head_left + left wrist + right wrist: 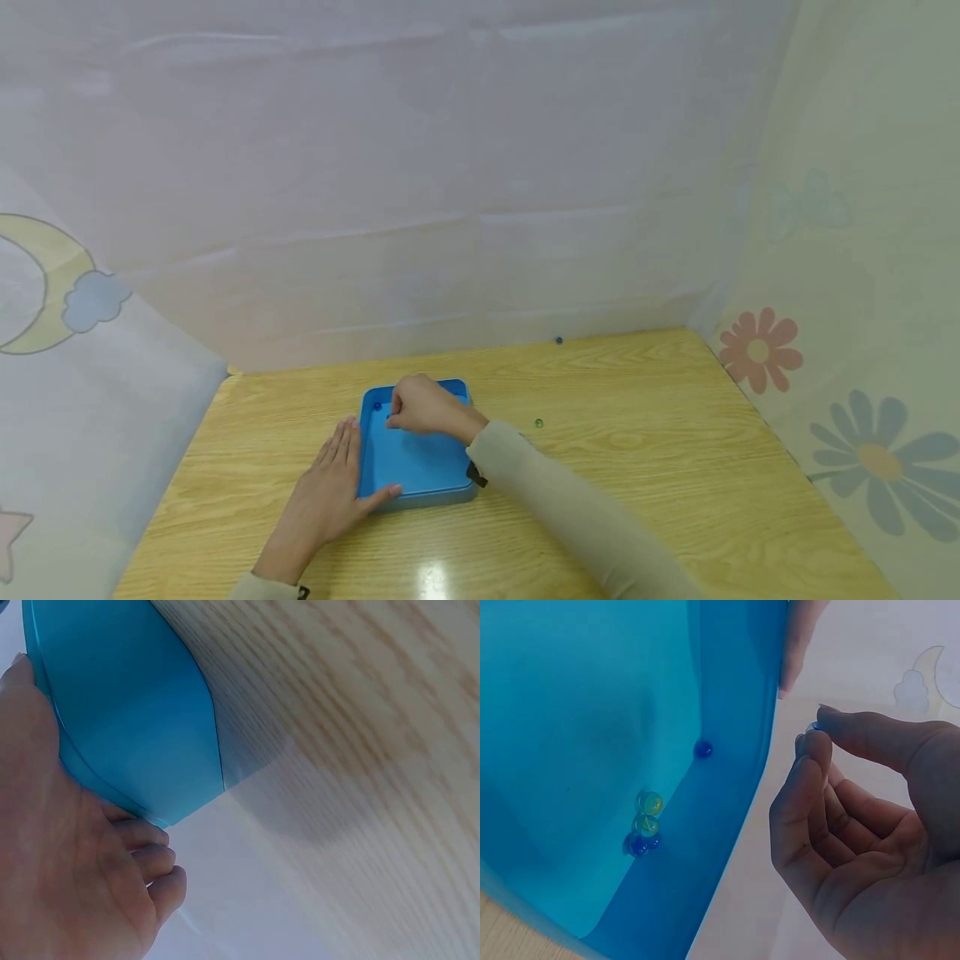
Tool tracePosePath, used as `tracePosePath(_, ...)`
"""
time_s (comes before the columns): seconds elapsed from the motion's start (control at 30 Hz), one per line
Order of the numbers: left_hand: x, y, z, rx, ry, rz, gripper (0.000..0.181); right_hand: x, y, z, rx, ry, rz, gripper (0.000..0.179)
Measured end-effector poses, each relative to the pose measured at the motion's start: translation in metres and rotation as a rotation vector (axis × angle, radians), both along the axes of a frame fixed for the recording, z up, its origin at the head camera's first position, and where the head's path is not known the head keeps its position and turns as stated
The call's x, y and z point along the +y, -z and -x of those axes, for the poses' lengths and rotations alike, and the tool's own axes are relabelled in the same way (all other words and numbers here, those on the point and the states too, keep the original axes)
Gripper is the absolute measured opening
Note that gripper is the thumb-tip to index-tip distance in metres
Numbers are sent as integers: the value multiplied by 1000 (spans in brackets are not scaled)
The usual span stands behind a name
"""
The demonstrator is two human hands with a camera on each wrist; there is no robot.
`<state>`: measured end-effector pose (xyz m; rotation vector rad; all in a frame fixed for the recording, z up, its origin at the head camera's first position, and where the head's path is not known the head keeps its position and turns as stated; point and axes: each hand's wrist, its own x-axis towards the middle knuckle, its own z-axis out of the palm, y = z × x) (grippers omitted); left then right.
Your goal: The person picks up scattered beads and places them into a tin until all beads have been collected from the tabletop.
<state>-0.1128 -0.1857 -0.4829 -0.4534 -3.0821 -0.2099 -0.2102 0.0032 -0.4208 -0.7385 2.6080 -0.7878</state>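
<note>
A shallow blue tray (420, 467) lies on the table. My left hand (326, 492) rests against its left side with fingers stretched along the wall, the thumb at the front rim. Over the tray, my right hand (431, 406) pinches a small clear-and-blue glass marble (814, 727) between thumb and forefinger, mostly covered by the fingertips. Inside the tray, the right wrist view shows a lone dark blue marble (703, 748) by the wall. Near it, a yellow-green marble (652, 802) and another yellow-green marble (646, 825) cluster with blue marbles (637, 844).
On the wooden table (660, 450), a green marble (538, 423) lies right of the tray. A dark blue marble (558, 340) sits at the back edge against the pale sheet (420, 167). Printed side sheets (862, 292) border the table.
</note>
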Motion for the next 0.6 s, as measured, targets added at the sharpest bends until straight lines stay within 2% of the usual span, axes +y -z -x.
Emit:
tracePosePath(0.23, 0, -1, 0, -1, -7, 5, 117, -5, 1, 0, -3, 2, -20, 25)
tracePosePath(0.6, -1, 2, 1, -14, -8, -6, 118, -12, 3, -2, -12, 9, -80, 26)
